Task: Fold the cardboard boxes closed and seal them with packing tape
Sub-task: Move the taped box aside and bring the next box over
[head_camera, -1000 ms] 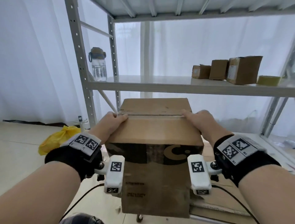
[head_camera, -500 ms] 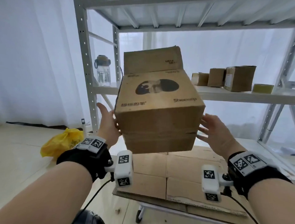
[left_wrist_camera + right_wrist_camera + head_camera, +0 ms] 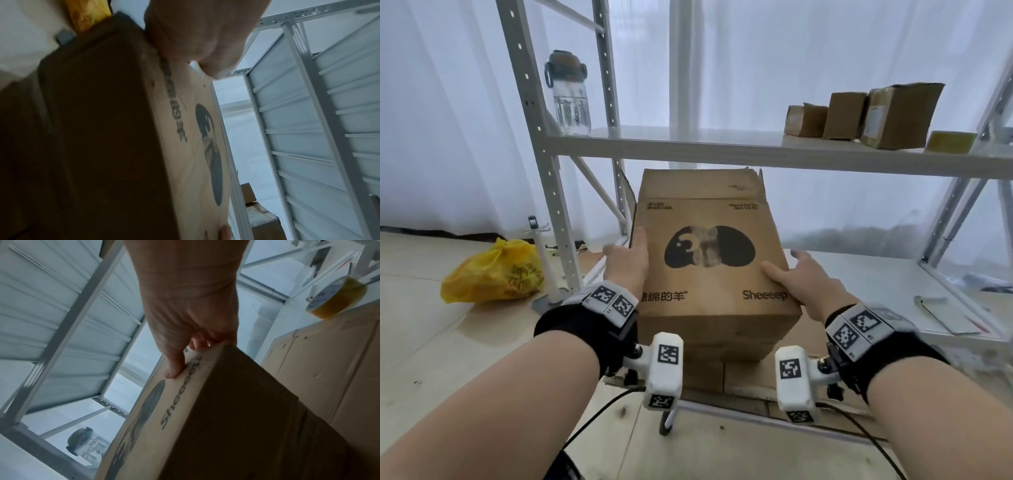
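Note:
A brown cardboard box point(image 3: 709, 294) with a black sheep logo on its upper face lies on flattened cardboard point(image 3: 750, 377) under the shelf. A loose flap point(image 3: 698, 183) sticks out at its far end. My left hand point(image 3: 628, 262) lies flat against the box's left side, thumb along the top edge; its fingers are hidden. My right hand point(image 3: 796, 279) presses the right side, thumb on the top face by the "Sheeeep" print. The wrist views show each hand point(image 3: 201, 35) point(image 3: 189, 308) at an edge of the box point(image 3: 185, 162) point(image 3: 216, 418). A yellowish tape roll point(image 3: 950, 142) point(image 3: 337, 300) rests on the shelf at right.
The grey shelf beam point(image 3: 756, 156) runs just above the box's far end. Three small cardboard boxes point(image 3: 893, 116) stand on that shelf at right, a water bottle point(image 3: 568, 96) at left. A yellow bag point(image 3: 493, 274) and a white stand point(image 3: 541, 267) sit on the floor at left.
The box was turned over in the air, then lowered onto the flattened cardboard with its logo face up. Both hands followed it down, and the thumbs now lie on the top face.

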Demonstrator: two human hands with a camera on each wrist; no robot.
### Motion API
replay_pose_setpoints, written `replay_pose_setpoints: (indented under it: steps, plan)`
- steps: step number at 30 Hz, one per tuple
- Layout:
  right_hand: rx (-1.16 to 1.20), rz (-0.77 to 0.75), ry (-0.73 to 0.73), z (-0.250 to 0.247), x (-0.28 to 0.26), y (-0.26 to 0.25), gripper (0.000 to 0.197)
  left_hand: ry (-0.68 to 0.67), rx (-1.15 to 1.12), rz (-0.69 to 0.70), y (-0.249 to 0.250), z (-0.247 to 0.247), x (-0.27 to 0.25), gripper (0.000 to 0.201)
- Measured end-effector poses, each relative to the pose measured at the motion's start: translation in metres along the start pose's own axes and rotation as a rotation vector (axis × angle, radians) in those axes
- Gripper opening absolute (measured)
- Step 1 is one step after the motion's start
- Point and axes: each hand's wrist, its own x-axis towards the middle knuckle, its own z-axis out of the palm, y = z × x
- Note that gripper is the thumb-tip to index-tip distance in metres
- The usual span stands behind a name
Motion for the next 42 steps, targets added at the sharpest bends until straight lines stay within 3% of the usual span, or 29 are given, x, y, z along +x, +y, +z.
replay_pose_setpoints:
  steps: [3, 6, 7, 10, 13, 19, 22, 25, 29, 33, 35, 38, 42]
  plan:
    - [0.07, -0.055, -0.023, 0.006, -0.001, 0.0, 0.049, 0.138, -0.107, 0.094, -0.007, 0.002, -0.001, 0.054]
    - [0.191, -0.092, -0.013, 0.012, -0.007, 0.006, 0.041, 0.29, -0.257, 0.165, -0.013, -0.005, -0.003, 0.054]
    - [0.184, -0.097, -0.014, 0.014, -0.009, 0.011, 0.042, 0.286, -0.329, 0.153, -0.015, -0.006, 0.001, 0.058]
    - [0.103, -0.011, -0.053, 0.014, -0.01, 0.026, 0.047, 0.095, -0.362, 0.045, -0.018, -0.009, 0.008, 0.074]
    - [0.186, 0.037, -0.019, 0.011, -0.01, 0.027, 0.054, -0.06, -0.151, 0.021, -0.022, -0.015, 0.008, 0.091]
    - [0.277, -0.044, 0.026, 0.009, -0.012, -0.007, 0.065, -0.196, -0.321, 0.141, -0.006, -0.027, -0.011, 0.054]
    - [0.12, 0.07, 0.172, 0.002, -0.005, -0.015, 0.076, -0.321, -0.276, 0.211, 0.009, -0.028, -0.021, 0.049]
    - [0.23, 0.153, 0.23, -0.006, -0.004, -0.025, 0.075, -0.417, -0.177, 0.21, 0.024, -0.032, -0.028, 0.065]
    - [0.427, 0.171, 0.207, -0.006, -0.014, -0.053, 0.097, -0.446, 0.026, 0.269, 0.043, -0.034, -0.039, 0.068]
    - [0.341, 0.186, 0.158, 0.004, -0.015, -0.075, 0.126, -0.436, 0.152, 0.249, 0.059, -0.03, -0.04, 0.072]
    - [0.291, 0.202, 0.116, 0.006, -0.015, -0.083, 0.131, -0.423, 0.175, 0.224, 0.068, -0.028, -0.04, 0.073]
    - [0.333, 0.183, 0.053, 0.003, -0.014, -0.091, 0.103, -0.442, 0.224, 0.219, 0.075, -0.026, -0.033, 0.077]
    - [0.415, 0.131, 0.12, -0.014, -0.008, -0.091, 0.065, -0.358, 0.302, 0.238, 0.07, -0.027, -0.013, 0.085]
